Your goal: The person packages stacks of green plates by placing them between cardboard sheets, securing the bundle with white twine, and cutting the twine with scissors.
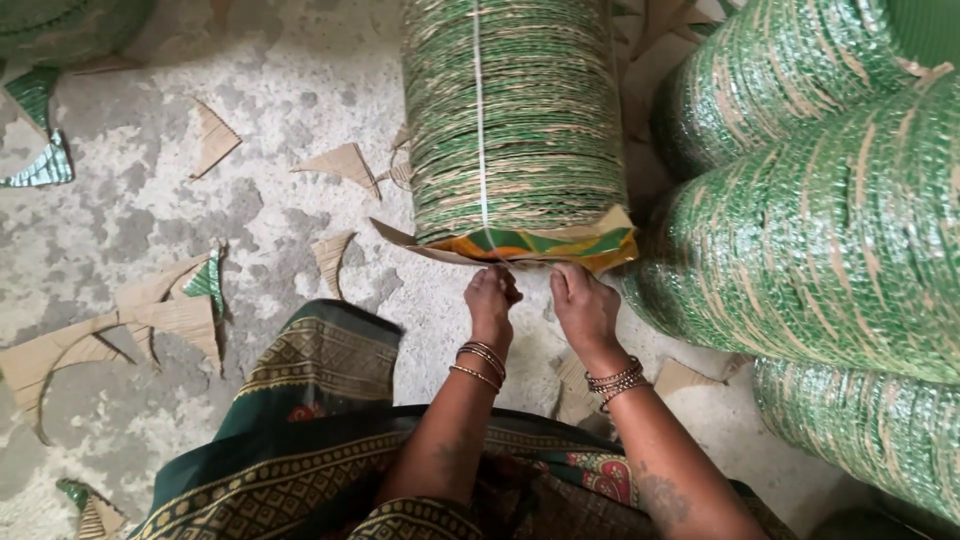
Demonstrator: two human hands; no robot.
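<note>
A tall bundle of stacked green-and-tan paper plates (515, 110) lies on the concrete floor, bound lengthwise by a white string (479, 120). Its near end is capped by a cardboard sheet (520, 243) printed green and orange. My left hand (492, 298) and my right hand (582, 305) sit side by side at the lower edge of that cap, fingers curled and pinched where the string comes down. The string's end itself is hidden between my fingers. Both wrists wear metal bangles.
More green plate bundles (830, 220) are piled at the right, close against my right hand. Cardboard offcuts (160, 315) and green scraps (40, 165) litter the grey floor (150, 210) at left. A dark green patterned cloth (320, 400) covers my lap.
</note>
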